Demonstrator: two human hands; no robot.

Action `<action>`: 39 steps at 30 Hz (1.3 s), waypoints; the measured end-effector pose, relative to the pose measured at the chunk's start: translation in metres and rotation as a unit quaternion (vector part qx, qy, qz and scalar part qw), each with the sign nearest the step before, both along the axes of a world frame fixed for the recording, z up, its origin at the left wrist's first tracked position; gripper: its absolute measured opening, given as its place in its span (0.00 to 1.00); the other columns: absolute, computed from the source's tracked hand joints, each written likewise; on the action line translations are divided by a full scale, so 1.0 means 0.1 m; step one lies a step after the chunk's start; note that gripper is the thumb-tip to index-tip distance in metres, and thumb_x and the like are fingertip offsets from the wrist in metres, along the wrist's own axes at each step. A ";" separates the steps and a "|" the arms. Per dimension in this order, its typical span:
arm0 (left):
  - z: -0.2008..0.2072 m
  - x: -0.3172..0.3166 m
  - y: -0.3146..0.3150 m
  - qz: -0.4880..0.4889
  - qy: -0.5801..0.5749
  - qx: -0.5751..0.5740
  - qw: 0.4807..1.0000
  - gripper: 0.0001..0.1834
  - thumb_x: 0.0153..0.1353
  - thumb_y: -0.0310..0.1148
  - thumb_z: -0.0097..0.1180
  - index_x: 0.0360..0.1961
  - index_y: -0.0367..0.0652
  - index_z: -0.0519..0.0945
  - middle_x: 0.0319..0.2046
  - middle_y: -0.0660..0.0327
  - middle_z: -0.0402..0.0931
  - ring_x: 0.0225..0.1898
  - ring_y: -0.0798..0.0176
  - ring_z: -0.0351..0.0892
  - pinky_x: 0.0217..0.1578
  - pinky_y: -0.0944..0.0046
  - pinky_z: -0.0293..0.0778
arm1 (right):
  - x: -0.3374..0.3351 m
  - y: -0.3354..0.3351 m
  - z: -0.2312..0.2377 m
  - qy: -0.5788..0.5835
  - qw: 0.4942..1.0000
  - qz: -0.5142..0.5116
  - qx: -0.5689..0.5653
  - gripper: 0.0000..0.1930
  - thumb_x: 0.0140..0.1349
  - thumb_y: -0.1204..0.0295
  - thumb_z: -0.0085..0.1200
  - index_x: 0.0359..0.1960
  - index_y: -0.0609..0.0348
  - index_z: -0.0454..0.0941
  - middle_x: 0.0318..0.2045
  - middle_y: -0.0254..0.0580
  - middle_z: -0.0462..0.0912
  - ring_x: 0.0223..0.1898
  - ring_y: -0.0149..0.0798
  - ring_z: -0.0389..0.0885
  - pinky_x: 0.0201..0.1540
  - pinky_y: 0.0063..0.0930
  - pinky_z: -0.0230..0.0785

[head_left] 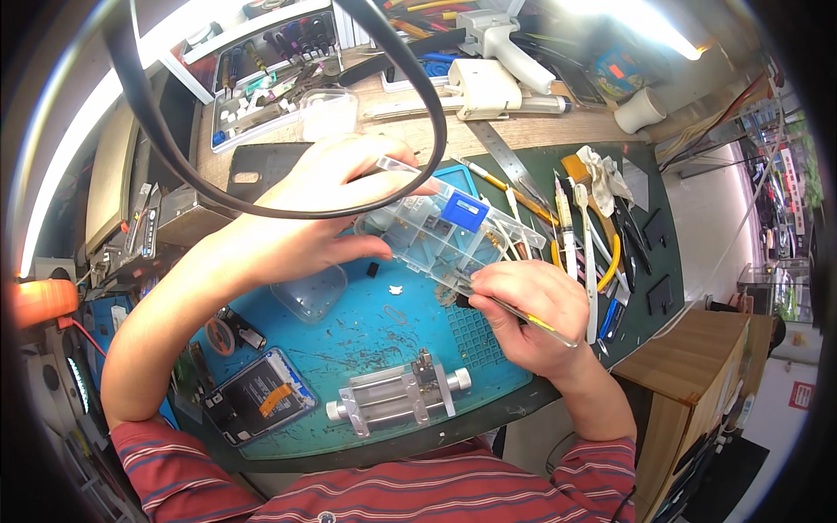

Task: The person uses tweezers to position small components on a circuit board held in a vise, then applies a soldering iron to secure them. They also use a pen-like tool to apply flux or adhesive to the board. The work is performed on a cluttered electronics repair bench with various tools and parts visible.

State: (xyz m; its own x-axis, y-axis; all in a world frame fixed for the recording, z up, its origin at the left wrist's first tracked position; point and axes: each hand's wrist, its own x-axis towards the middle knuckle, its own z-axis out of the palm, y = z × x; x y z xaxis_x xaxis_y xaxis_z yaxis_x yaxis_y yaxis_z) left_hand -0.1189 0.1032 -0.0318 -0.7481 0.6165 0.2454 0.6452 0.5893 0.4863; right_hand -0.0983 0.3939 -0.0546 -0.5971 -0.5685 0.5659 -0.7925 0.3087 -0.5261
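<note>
My left hand (327, 179) grips the far left end of a clear compartment box (423, 248), which is tilted above the blue work mat (349, 336). The box has a blue latch (464, 211) and small parts in its compartments. At the box's near right edge, my right hand (545, 318) is closed around a slim metal tool (547, 328), perhaps tweezers; its tip cannot be made out. Below the box lie a small white piece (396, 290) and a small black piece (373, 270). A clear plastic dish (309, 295) sits near my left wrist.
A metal clamp fixture (392, 399) and an opened phone (260, 397) lie at the near side. Brushes and hand tools crowd the right, around a white toothbrush (584, 218). A black cable (288, 212) loops across my left hand. A glue gun (504, 48) stands at the back.
</note>
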 end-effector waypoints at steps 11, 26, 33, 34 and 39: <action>0.00 0.01 0.00 0.004 0.003 0.001 1.000 0.37 0.45 0.34 0.76 0.60 0.46 0.78 0.62 0.54 0.72 0.65 0.47 0.68 0.66 0.49 0.62 | 0.00 -0.04 -0.02 0.009 1.000 -0.005 0.019 0.09 0.53 0.76 0.71 0.35 0.57 0.84 0.30 0.39 0.86 0.31 0.42 0.86 0.34 0.32 0.77; -0.02 0.02 0.01 0.012 0.006 0.001 1.000 0.38 0.43 0.30 0.76 0.59 0.46 0.78 0.61 0.54 0.73 0.64 0.47 0.69 0.65 0.49 0.64 | 0.01 -0.05 -0.01 0.029 0.999 -0.004 0.038 0.10 0.51 0.77 0.71 0.35 0.57 0.83 0.30 0.38 0.86 0.31 0.42 0.86 0.35 0.32 0.77; -0.01 0.01 0.01 0.003 0.014 -0.014 1.000 0.37 0.45 0.31 0.76 0.60 0.47 0.77 0.61 0.55 0.73 0.64 0.47 0.70 0.65 0.49 0.64 | 0.01 -0.05 0.00 0.032 0.999 -0.001 0.036 0.11 0.51 0.77 0.71 0.35 0.58 0.83 0.31 0.38 0.86 0.32 0.41 0.86 0.34 0.31 0.77; -0.01 0.01 0.00 0.003 0.018 -0.021 1.000 0.37 0.45 0.32 0.75 0.60 0.47 0.77 0.61 0.54 0.72 0.64 0.47 0.69 0.65 0.49 0.63 | 0.01 -0.05 0.00 0.031 0.999 0.000 0.036 0.11 0.51 0.78 0.71 0.35 0.58 0.83 0.31 0.38 0.86 0.32 0.41 0.86 0.34 0.31 0.77; 0.07 -0.01 0.00 0.001 -0.040 -0.037 0.999 0.35 0.49 0.32 0.73 0.61 0.46 0.77 0.64 0.53 0.70 0.67 0.47 0.67 0.67 0.49 0.62 | 0.00 -0.01 0.02 0.015 1.000 -0.008 0.004 0.09 0.53 0.78 0.70 0.35 0.59 0.83 0.31 0.40 0.87 0.31 0.42 0.87 0.34 0.31 0.77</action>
